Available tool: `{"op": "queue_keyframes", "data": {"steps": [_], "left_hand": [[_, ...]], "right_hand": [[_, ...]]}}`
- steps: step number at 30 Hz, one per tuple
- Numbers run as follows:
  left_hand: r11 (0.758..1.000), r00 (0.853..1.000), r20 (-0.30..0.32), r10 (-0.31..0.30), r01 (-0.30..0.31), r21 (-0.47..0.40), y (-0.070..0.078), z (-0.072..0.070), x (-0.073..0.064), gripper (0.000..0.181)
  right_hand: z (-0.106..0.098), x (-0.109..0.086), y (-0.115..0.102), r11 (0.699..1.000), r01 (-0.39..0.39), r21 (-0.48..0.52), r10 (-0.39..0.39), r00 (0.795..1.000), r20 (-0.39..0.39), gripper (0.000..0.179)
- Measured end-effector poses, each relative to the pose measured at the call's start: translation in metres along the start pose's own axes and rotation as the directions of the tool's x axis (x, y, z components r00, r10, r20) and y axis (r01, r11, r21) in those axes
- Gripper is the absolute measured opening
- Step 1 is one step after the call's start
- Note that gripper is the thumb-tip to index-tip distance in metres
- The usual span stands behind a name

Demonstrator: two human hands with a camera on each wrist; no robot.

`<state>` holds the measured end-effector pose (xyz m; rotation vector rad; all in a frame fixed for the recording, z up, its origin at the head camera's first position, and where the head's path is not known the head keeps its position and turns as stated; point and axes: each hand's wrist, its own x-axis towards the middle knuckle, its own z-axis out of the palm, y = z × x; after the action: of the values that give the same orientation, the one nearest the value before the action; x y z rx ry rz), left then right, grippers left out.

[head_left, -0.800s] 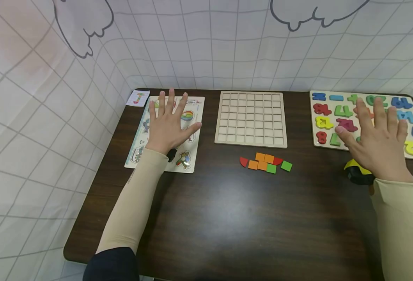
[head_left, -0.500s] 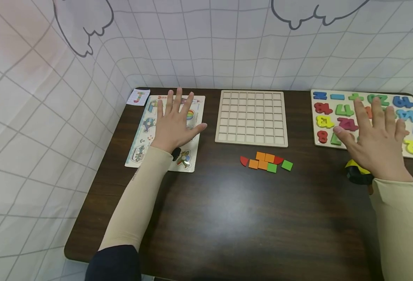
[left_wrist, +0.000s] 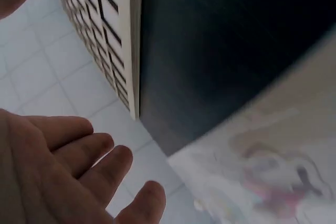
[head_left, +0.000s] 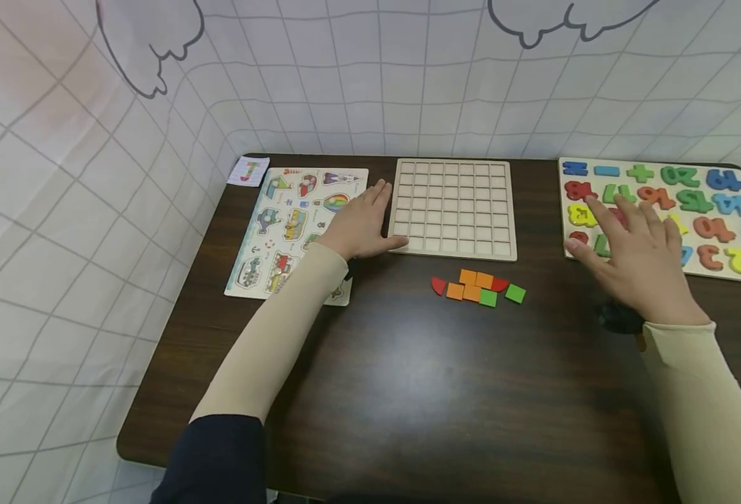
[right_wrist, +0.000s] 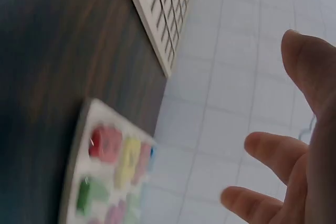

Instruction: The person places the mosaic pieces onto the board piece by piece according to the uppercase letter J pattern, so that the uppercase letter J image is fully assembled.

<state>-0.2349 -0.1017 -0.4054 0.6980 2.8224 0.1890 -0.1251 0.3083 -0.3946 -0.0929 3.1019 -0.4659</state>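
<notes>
My left hand (head_left: 362, 227) reaches over the gap between the picture puzzle board (head_left: 259, 241) and the wooden grid board (head_left: 455, 210). Its thumb overlaps the grid's lower left corner in the head view, and its fingers are relaxed with nothing in them. In the left wrist view those fingers (left_wrist: 105, 166) point toward the side of the grid board. My right hand (head_left: 644, 262), fingers spread and holding nothing, is over the left part of the number puzzle board (head_left: 710, 241). Below the grid lie several flat tiles: orange squares (head_left: 455, 291), green squares (head_left: 515, 293) and red rounded pieces (head_left: 437, 285).
A small card with a letter J (head_left: 248, 171) lies at the table's back left corner. Behind and left of the dark wooden table (head_left: 408, 392) hangs a white gridded cloth (head_left: 345, 91). A black wrist strap (head_left: 618, 318) shows beside the right wrist.
My left hand has moved right, off the picture puzzle board toward the grid board. My right hand has shifted left over the number board, its fingers a little more bent. The tiles have stayed put.
</notes>
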Motion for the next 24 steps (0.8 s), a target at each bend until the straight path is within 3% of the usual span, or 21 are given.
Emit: {"op": "queue_keyframes", "data": {"steps": [8,12,17,20,24], "left_hand": [[1.0,0.994,0.105,-0.005,0.005,-0.003,0.011,0.008,0.021,0.108],[1.0,0.99,0.138,-0.021,0.022,-0.006,0.011,0.009,0.024,0.11],[0.997,0.984,0.174,-0.037,0.047,-0.055,0.012,0.008,0.024,0.112],[0.996,0.982,0.184,-0.034,0.048,-0.075,0.012,0.009,0.022,0.112],[0.996,0.981,0.192,-0.025,0.04,-0.079,0.012,0.012,0.021,0.114]], "right_hand": [[0.027,0.0,-0.048,0.983,0.178,-0.05,-0.175,0.983,0.059,0.058],[0.043,0.005,-0.069,0.958,0.282,-0.054,-0.277,0.957,0.092,0.044],[0.055,0.012,-0.082,0.915,0.402,-0.047,-0.399,0.915,0.053,0.033],[0.058,0.014,-0.086,0.9,0.435,-0.044,-0.433,0.901,0.036,0.027],[0.06,0.013,-0.09,0.896,0.441,-0.055,-0.439,0.897,0.046,0.022]]}}
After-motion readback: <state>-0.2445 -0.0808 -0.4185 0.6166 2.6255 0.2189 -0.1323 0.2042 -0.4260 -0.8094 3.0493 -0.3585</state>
